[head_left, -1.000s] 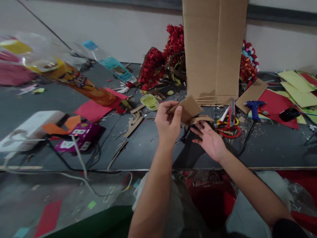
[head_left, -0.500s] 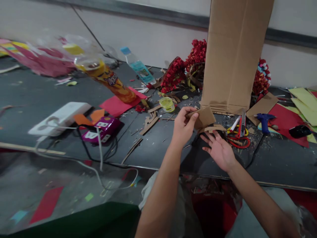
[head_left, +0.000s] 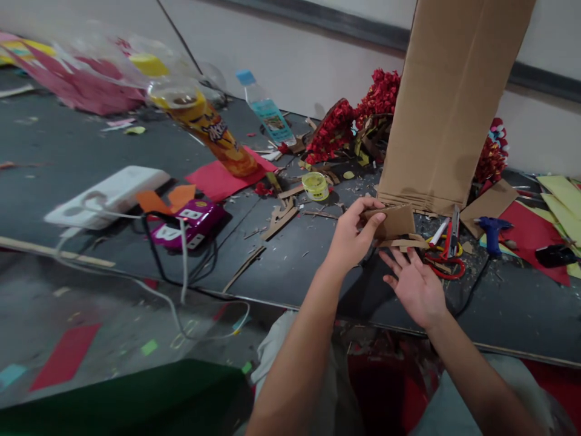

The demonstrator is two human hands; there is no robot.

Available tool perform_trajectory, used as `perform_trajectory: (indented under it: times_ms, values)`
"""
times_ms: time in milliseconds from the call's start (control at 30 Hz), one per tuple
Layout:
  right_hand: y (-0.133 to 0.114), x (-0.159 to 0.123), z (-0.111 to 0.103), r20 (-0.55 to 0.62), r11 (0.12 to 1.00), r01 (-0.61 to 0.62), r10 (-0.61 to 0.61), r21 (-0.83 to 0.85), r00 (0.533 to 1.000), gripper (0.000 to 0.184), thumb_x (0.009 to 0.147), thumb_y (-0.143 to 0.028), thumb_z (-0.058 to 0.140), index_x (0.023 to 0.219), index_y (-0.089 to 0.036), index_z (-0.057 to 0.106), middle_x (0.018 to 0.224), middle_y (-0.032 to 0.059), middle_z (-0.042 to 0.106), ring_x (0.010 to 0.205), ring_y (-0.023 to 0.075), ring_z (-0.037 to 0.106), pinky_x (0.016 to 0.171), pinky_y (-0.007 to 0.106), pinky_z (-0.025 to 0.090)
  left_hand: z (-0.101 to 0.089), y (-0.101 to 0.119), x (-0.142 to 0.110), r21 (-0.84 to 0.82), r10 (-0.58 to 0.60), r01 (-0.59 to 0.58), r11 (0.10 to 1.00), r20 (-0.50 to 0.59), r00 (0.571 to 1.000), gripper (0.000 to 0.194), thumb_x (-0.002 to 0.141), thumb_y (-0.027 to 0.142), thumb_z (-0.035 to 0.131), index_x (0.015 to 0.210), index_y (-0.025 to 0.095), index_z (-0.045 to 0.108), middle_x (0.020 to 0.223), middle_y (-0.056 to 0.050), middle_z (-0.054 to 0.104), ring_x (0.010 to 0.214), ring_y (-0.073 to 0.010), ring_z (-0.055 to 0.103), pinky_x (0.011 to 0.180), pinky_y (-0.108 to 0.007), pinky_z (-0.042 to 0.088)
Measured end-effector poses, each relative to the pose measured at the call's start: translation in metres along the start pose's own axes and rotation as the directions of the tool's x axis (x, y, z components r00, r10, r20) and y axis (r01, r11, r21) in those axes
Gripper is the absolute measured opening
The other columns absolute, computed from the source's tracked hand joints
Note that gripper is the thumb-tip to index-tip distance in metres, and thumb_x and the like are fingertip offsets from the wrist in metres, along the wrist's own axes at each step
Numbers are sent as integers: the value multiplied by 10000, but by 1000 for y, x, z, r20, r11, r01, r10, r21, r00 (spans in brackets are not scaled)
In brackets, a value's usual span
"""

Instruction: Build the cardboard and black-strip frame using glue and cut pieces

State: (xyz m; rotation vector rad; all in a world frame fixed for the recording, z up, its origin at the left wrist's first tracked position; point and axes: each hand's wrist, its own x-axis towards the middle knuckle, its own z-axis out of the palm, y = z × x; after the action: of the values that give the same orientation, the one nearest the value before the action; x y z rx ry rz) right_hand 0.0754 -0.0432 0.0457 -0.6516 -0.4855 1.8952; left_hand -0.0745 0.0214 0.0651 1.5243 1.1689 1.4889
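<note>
Between thumb and fingers, my left hand point(head_left: 356, 235) pinches a small brown piece of cardboard point(head_left: 397, 221), held tilted above the worktop. My right hand point(head_left: 420, 287) is palm up with its fingers spread, just below that piece. Its fingertips come close to a narrow cardboard strip point(head_left: 405, 242); whether they touch it I cannot tell. Right of the strip lie red-handled scissors point(head_left: 447, 267) and a utility knife point(head_left: 454, 233). A tall folded cardboard panel point(head_left: 447, 115) stands upright behind my hands.
A blue glue gun point(head_left: 494, 232) lies at the right near red paper point(head_left: 529, 233). A small yellow tub point(head_left: 315, 186), an orange drink bottle point(head_left: 218, 134), a purple box point(head_left: 190, 224) with cables and a white power strip point(head_left: 109, 197) are leftward. Cardboard scraps point(head_left: 281, 219) litter the dark table.
The view has swung left, so the table's things sit further right in the picture. My left hand still grips the cardboard piece, now slightly turned. My right hand stays spread beneath.
</note>
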Motion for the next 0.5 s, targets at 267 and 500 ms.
perform_trajectory:
  times_ms: [267, 500]
  values:
    - [-6, -4, 2, -6, 995, 76, -76, -71, 997, 248, 728, -402, 670, 918, -276, 573, 1201, 44, 650, 1152, 209, 584, 716, 271, 502, 3, 1, -3, 15, 68, -68, 998, 0, 998, 135, 827, 290, 568, 907, 181, 574, 813, -3, 612, 626, -79, 521, 523, -165, 415]
    - [-9, -6, -3, -5, 991, 90, -91, -97, 996, 241, 751, -427, 621, 935, -291, 542, 1202, 29, 641, 1170, 220, 563, 735, 293, 484, 11, -3, -5, -5, 102, -102, 995, -7, 995, 130, 826, 275, 577, 916, 181, 584, 868, -26, 633, 718, -96, 573, 537, -158, 431]
